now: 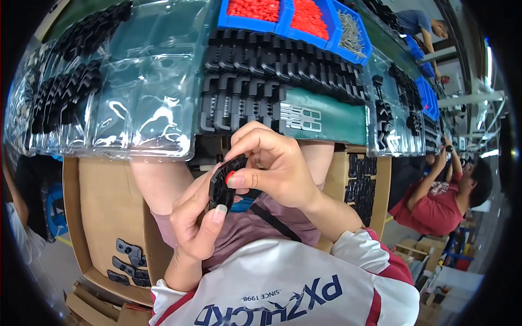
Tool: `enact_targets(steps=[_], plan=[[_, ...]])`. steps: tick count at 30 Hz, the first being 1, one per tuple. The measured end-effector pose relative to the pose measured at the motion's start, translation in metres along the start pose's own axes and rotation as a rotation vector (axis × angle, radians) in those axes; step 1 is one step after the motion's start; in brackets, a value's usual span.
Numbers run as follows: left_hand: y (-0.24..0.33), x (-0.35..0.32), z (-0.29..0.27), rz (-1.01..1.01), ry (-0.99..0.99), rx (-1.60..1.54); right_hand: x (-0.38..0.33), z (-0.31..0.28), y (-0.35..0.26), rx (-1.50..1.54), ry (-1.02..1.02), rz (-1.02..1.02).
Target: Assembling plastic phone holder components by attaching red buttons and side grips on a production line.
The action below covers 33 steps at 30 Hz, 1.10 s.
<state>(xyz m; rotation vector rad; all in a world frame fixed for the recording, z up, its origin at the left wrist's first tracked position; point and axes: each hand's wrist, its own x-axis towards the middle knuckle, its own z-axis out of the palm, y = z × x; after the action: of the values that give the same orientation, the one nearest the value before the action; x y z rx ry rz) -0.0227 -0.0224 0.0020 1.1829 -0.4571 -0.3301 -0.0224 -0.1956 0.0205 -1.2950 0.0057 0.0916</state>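
Observation:
My left hand (197, 220) grips a black plastic part (223, 182) from below, thumb pressed on its side. My right hand (272, 163) pinches a small red piece (230, 176) against the same black part from above. Both hands are held over my lap, just in front of the green table edge (326, 117). Rows of similar black plastic parts (261, 70) lie on the table right behind my hands.
Blue bins of red pieces (283, 13) and metal pins (350, 32) stand at the back. Clear plastic trays (141, 103) cover the left of the table. Cardboard boxes with black parts sit left (128, 261) and right (364, 185). A person in red (443, 201) works at right.

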Motion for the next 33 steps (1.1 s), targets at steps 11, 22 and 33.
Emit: enact_targets(steps=[11,22,33], plan=[[-0.016,0.001,0.026,-0.224,0.031,-0.305,-0.046,-0.055,-0.023,-0.402,0.364,-0.129],[-0.027,0.005,0.025,-0.350,0.099,-0.436,-0.135,-0.245,-0.061,-1.622,0.837,-0.204],[-0.027,-0.002,0.016,-0.356,0.074,-0.608,-0.145,-0.283,-0.054,-1.632,0.845,-0.545]])
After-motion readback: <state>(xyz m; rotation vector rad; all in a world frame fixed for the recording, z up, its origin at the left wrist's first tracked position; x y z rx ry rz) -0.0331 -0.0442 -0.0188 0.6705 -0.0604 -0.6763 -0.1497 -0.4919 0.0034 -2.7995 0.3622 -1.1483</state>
